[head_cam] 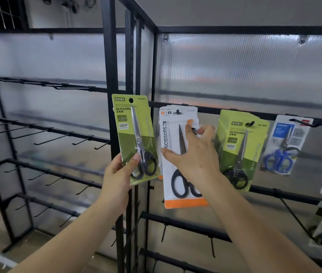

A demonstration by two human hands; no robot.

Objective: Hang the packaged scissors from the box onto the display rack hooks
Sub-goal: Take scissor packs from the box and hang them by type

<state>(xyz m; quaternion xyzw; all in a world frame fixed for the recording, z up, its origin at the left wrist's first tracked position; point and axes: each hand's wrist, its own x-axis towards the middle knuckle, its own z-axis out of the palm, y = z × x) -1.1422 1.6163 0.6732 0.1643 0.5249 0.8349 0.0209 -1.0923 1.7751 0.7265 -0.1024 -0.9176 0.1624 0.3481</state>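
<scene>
1 head view looks forward, close, at the display rack (235, 113).

black display rack (254, 115), hung scissors packs (242, 150)

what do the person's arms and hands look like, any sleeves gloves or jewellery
Both forearms are bare right up to the bottom edge of the head view, so no sleeves show. The left hand and right hand wear no gloves. No rings, watch or wristband are visible. The fingernails that show are short and unpainted.
</scene>
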